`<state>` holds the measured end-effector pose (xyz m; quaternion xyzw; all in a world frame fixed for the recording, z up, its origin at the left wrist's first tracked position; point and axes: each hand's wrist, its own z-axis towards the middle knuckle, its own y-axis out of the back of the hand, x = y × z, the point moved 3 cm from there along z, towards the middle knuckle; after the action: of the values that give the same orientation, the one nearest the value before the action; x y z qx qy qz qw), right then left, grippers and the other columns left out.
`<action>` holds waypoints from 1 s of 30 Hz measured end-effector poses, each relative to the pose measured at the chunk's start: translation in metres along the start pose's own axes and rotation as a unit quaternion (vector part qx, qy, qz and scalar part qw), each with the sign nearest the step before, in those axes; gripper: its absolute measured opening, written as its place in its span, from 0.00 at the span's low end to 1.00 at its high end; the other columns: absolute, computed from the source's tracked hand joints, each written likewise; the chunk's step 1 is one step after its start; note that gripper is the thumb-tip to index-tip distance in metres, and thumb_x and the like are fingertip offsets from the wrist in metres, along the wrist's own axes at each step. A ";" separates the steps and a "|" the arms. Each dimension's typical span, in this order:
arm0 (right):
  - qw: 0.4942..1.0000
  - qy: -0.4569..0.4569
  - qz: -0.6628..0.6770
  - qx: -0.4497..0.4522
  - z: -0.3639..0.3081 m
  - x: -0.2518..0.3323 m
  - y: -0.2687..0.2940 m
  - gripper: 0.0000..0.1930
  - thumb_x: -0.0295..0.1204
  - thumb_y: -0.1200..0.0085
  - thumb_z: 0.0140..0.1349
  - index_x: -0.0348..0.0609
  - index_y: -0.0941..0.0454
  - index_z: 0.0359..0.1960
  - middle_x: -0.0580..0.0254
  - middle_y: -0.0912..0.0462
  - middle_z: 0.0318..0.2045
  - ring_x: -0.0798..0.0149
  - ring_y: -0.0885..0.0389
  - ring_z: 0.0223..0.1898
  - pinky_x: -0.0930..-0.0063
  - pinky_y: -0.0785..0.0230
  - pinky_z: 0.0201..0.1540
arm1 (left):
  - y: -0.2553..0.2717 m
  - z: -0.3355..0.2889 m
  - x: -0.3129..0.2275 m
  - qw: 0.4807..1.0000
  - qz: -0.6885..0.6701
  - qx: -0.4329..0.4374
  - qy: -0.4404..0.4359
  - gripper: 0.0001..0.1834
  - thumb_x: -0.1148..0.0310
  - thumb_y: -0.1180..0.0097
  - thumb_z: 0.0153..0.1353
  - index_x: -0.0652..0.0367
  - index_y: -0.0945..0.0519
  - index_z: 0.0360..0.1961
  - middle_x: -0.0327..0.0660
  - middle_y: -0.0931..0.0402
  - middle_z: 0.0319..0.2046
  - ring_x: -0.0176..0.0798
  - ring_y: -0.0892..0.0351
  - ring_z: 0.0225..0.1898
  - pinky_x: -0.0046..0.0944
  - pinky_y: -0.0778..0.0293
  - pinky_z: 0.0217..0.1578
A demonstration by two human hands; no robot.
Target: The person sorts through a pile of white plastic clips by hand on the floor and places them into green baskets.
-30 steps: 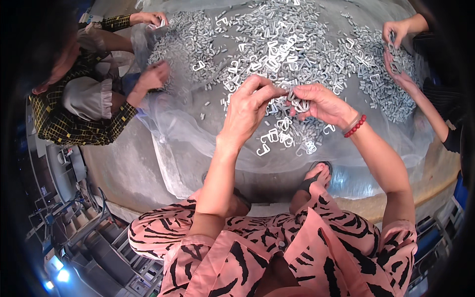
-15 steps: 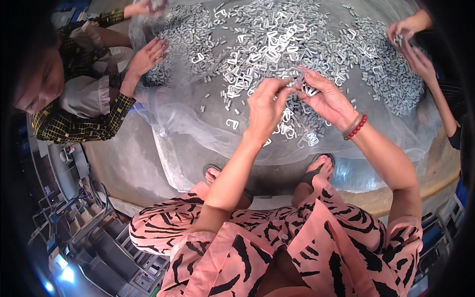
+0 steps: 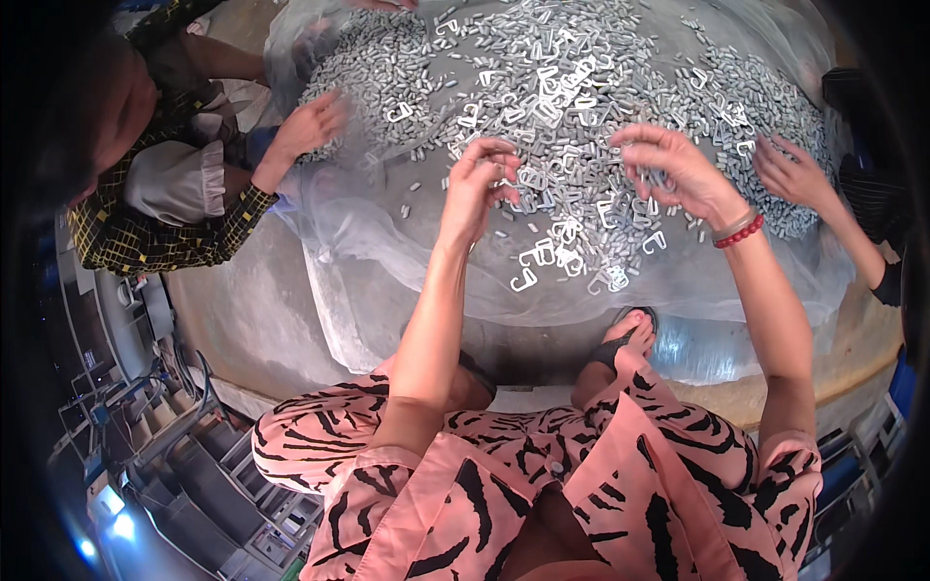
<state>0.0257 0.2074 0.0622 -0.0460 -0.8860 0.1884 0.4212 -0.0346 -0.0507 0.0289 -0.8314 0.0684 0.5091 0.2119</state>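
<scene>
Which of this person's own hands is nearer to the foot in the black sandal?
The right hand. It is up over the pile of small metal clips, roughly above the foot in the black sandal; the left hand is farther off to the left.

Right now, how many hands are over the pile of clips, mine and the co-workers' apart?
Own hands: 2, left hand and right hand
Co-workers' hands: 3, one at left, one at the top edge, one at right
Total: 5 hands
The pale metal clips are too many to count.

clips [image 3: 572, 184]: shiny metal, seemingly; sheet [image 3: 387, 242]: glossy clear plastic; bracelet [image 3: 738, 232]: red beads
</scene>
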 end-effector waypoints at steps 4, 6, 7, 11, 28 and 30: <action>0.807 0.240 -0.534 -0.079 0.018 -0.076 0.015 0.20 0.27 0.42 0.54 0.38 0.30 0.49 0.54 0.26 0.31 0.56 0.22 0.33 0.70 0.30 0.27 | -0.007 0.015 0.057 0.786 0.590 -0.020 -0.182 0.27 0.59 0.38 0.53 0.61 0.31 0.51 0.53 0.34 0.45 0.53 0.29 0.44 0.44 0.30 0.46; 0.759 0.159 -0.617 -0.138 0.015 -0.101 -0.004 0.19 0.24 0.40 0.49 0.37 0.28 0.44 0.51 0.28 0.37 0.49 0.24 0.35 0.64 0.30 0.36 | -0.012 0.009 0.082 0.801 0.575 -0.015 -0.164 0.24 0.60 0.40 0.55 0.61 0.33 0.47 0.57 0.37 0.44 0.59 0.28 0.41 0.49 0.28 0.43; 0.760 0.156 -0.615 -0.137 0.014 -0.103 -0.005 0.19 0.24 0.40 0.49 0.37 0.28 0.44 0.51 0.28 0.37 0.49 0.24 0.35 0.64 0.30 0.36 | -0.017 0.002 0.091 0.811 0.573 0.000 -0.118 0.22 0.61 0.42 0.56 0.61 0.34 0.46 0.58 0.37 0.43 0.60 0.28 0.40 0.50 0.28 0.41; 0.791 0.253 -0.550 -0.085 0.007 -0.111 0.001 0.11 0.22 0.40 0.49 0.36 0.28 0.33 0.53 0.29 0.41 0.54 0.22 0.32 0.64 0.30 0.30 | -0.028 -0.011 0.100 0.872 0.487 0.011 -0.044 0.12 0.64 0.51 0.64 0.65 0.30 0.36 0.51 0.26 0.23 0.46 0.22 0.23 0.42 0.26 0.28; 0.966 0.064 0.234 0.094 -0.002 -0.050 0.016 0.12 0.35 0.46 0.59 0.40 0.32 0.33 0.52 0.26 0.32 0.55 0.21 0.34 0.78 0.29 0.14 | -0.023 -0.001 0.050 0.988 0.034 0.090 0.124 0.17 0.56 0.46 0.60 0.60 0.29 0.27 0.43 0.26 0.26 0.40 0.21 0.28 0.35 0.28 0.21; 0.958 0.097 0.223 0.153 -0.002 -0.046 0.021 0.11 0.35 0.46 0.58 0.42 0.33 0.28 0.50 0.23 0.32 0.54 0.19 0.33 0.77 0.32 0.10 | -0.039 -0.003 0.064 0.926 0.371 0.050 0.042 0.20 0.56 0.36 0.51 0.62 0.26 0.34 0.49 0.24 0.30 0.47 0.21 0.29 0.42 0.26 0.27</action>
<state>0.0556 0.2160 0.0219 -0.1953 -0.7684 0.4057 0.4549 0.0105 -0.0104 -0.0146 -0.7557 0.4064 0.5115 0.0456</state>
